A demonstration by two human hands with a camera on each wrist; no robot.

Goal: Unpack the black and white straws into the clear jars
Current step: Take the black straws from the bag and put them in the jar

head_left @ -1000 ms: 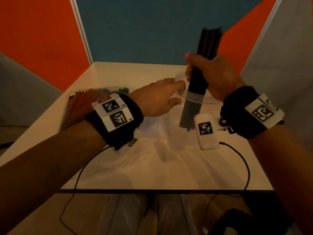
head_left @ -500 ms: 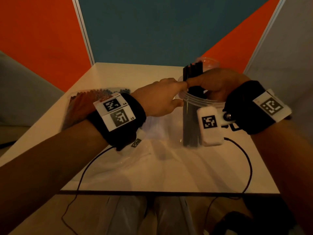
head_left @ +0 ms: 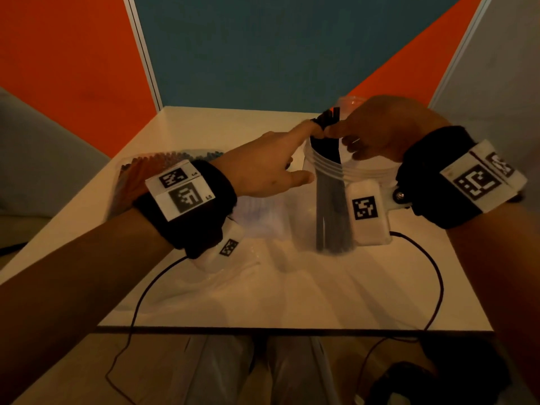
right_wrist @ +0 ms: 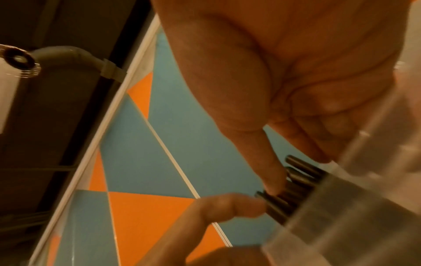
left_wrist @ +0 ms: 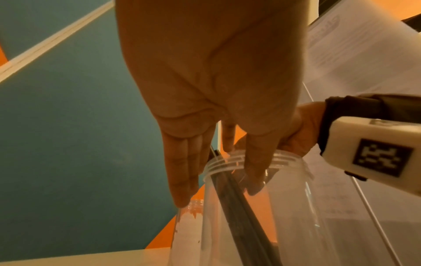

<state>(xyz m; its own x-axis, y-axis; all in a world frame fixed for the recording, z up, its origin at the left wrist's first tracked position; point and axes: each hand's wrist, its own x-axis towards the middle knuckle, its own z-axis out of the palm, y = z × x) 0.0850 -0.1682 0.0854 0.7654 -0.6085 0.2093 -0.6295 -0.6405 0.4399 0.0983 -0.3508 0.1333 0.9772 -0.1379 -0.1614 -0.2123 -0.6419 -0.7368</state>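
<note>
Black straws (head_left: 331,200) stand in a clear jar (head_left: 321,168) on the tabletop (head_left: 263,287); left hand (head_left: 263,168) steadies its rim, fingers extended, right hand (head_left: 377,133) fingertips nudging the light, stiff tops.

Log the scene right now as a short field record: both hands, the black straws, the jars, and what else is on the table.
black plastic straws: bundle standing in the near jar, tops above the rim
near clear plastic jar: upright on the white table
left hand: open, fingertip touching the straw tops
right hand: fingertips on the straw tops; grip unclear
second clear jar: behind the right hand, contents unclear
clear bag of coloured straws: far left of table
</note>
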